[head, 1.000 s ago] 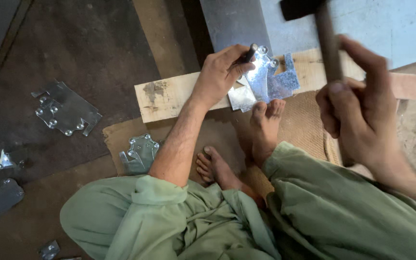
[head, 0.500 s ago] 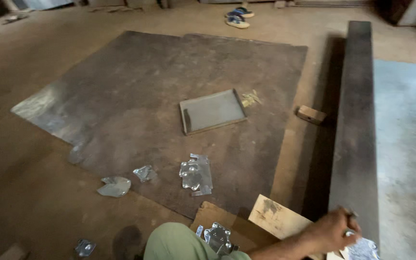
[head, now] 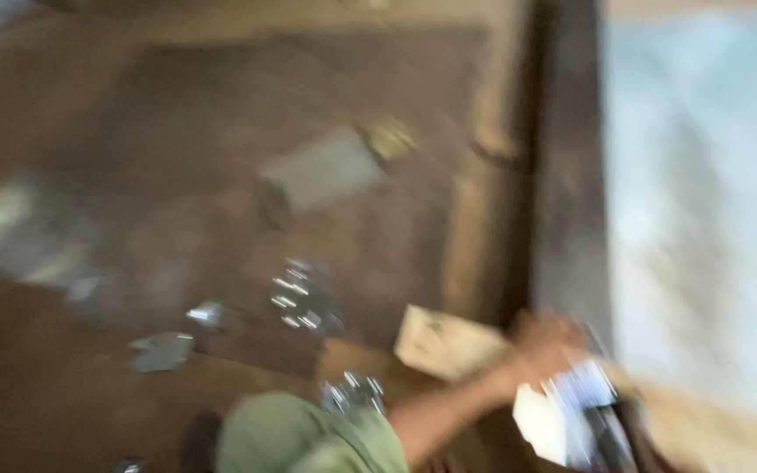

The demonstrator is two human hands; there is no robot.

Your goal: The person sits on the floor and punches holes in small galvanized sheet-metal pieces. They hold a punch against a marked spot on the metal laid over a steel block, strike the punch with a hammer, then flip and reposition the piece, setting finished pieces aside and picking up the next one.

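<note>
Blurring from camera motion softens the whole view, so only broad shapes can be told. A long dark upright beam (head: 571, 175) runs from the top of the view down towards the bottom right and is taken as the landmark. To the right of the beam a pale bluish-grey floor surface (head: 702, 175) is seen; to its left a brown earthen floor (head: 37, 385) is covered in part by a large dark grey sheet (head: 177, 131) lying flat. On that sheet, well to the left of the beam, a flat grey rectangular metal plate (head: 321, 171) lies, and nearer the viewer several small shiny metal pieces (head: 301, 298) are scattered, with further bits (head: 164, 349) farther left of the beam. A pale wooden board (head: 448, 343) is seen at the foot of the beam, just to its left. The left hand (head: 546, 346) is stretched out along a bare forearm to the base of the beam and rests at a crumpled shiny silver-white piece of sheet metal (head: 571, 407), which lies just below the hand; fingers appear closed on its upper edge, though the blur keeps the grip from being told with certainty. A knee in pale green cloth (head: 304, 434) is seen at the bottom edge, left of the beam. The right hand is out of the view.
</note>
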